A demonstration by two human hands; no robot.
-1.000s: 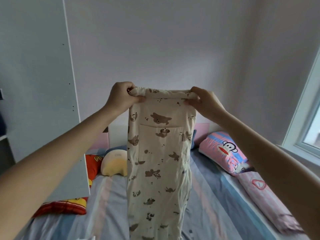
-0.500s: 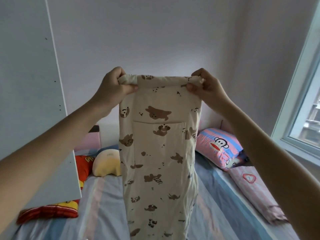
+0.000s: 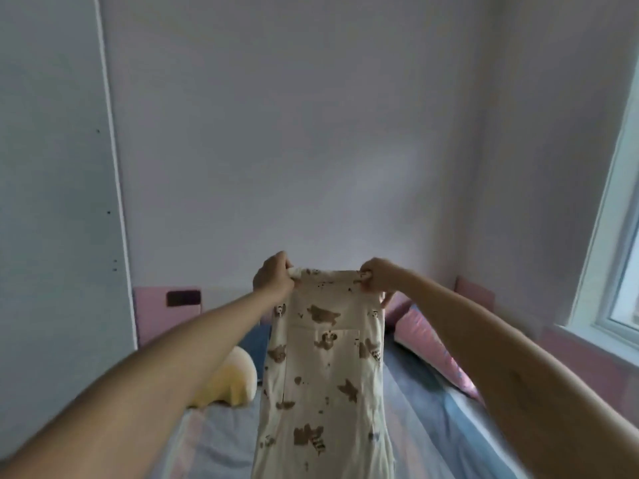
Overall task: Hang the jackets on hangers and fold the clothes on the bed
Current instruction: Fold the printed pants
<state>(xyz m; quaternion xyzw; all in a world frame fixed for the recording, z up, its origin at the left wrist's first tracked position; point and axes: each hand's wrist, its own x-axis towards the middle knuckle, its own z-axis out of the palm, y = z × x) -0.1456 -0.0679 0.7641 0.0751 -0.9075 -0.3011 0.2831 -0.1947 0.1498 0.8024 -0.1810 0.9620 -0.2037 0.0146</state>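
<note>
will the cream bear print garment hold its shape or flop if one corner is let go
Probably floppy: the cream bear-print fabric garment hangs limp from the left hand and right hand gripping its top corners. Likely light, since those two grips alone carry it.

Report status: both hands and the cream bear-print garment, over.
Left hand and right hand each grip a top corner of the cream bear-print fabric garment. Garment hangs unfolded over the striped blue-and-pink bed. Rounded yellow cushion lies left of it.
</note>
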